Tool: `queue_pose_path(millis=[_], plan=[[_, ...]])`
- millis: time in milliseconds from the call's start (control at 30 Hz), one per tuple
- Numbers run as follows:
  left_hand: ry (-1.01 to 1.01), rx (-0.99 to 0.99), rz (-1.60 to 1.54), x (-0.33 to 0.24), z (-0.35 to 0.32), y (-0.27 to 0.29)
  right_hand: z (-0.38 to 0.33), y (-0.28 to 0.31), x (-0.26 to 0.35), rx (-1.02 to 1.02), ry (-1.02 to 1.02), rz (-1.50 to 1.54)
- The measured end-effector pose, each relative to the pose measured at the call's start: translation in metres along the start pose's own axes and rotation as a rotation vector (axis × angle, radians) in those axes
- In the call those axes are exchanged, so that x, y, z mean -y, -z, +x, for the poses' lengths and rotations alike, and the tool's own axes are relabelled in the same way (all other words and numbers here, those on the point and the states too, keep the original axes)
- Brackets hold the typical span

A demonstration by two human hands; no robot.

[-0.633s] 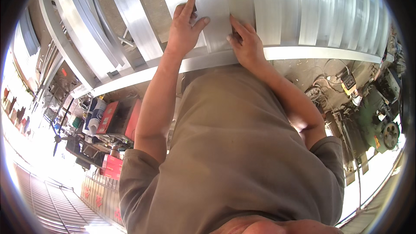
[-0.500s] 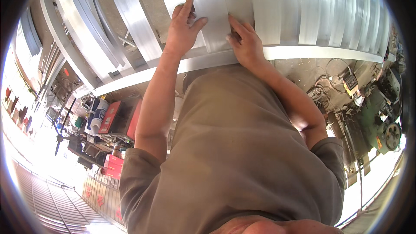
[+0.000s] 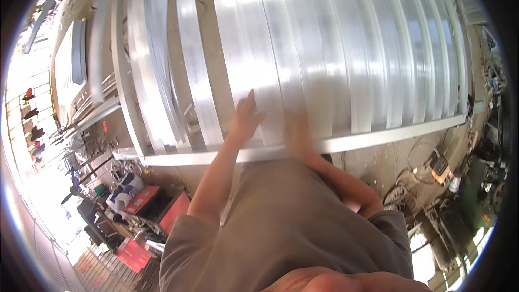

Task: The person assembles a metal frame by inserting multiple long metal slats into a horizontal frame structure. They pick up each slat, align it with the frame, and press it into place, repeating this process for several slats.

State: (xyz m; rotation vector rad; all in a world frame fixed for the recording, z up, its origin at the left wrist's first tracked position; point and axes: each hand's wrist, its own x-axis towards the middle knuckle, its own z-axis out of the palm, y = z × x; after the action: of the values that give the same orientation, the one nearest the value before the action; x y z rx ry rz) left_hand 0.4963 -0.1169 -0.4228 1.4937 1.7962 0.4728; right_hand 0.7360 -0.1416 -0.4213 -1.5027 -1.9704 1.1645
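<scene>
Both hands up against a big ribbed sheet-metal panel (image 3: 335, 48), pale silver, its long flat slats running side by side away from the body and ending at a straight frame rail (image 3: 303, 148) along the near edge. Left hand (image 3: 246, 119) pressed on the panel just above that rail, fingers stretched out and slightly spread, thumb off to the side, nothing clasped in it. Right hand (image 3: 296, 130) just beside it, a little apart, also laid on the slats near the rail, but smeared by motion blur; cannot tell whether its fingers lie flat or curl round anything. Forearms rising from a grey-brown shirt (image 3: 286, 227) that fills the lower middle of the view. More loose metal strips (image 3: 189, 59) to the left of the panel, separated from it by a gap of bare concrete floor (image 3: 213, 75). Down at lower left, red boxes (image 3: 143, 200) and a clutter of tools and containers on the ground. At lower right, coiled cable and a small orange-and-white machine (image 3: 439, 166) on the floor, with green equipment (image 3: 476, 211) near the rim.
</scene>
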Motion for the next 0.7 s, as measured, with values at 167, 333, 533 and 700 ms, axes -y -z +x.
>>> queue_pose_path(millis=[167, 333, 533, 700], plan=[[-0.070, 0.022, -0.061, -0.006, -0.009, 0.006, -0.011, -0.011, -0.002, -0.011, 0.023, -0.006], [0.087, 0.098, -0.136, -0.019, -0.017, 0.027, -0.009, -0.010, 0.022, 0.009, -0.084, 0.042], [-0.015, -0.281, 0.051, 0.036, -0.050, 0.137, 0.001, -0.031, 0.079, -0.095, -0.160, -0.139], [0.115, -0.599, 0.271, 0.133, -0.083, 0.259, 0.059, -0.082, 0.142, -0.232, 0.039, -0.331]])
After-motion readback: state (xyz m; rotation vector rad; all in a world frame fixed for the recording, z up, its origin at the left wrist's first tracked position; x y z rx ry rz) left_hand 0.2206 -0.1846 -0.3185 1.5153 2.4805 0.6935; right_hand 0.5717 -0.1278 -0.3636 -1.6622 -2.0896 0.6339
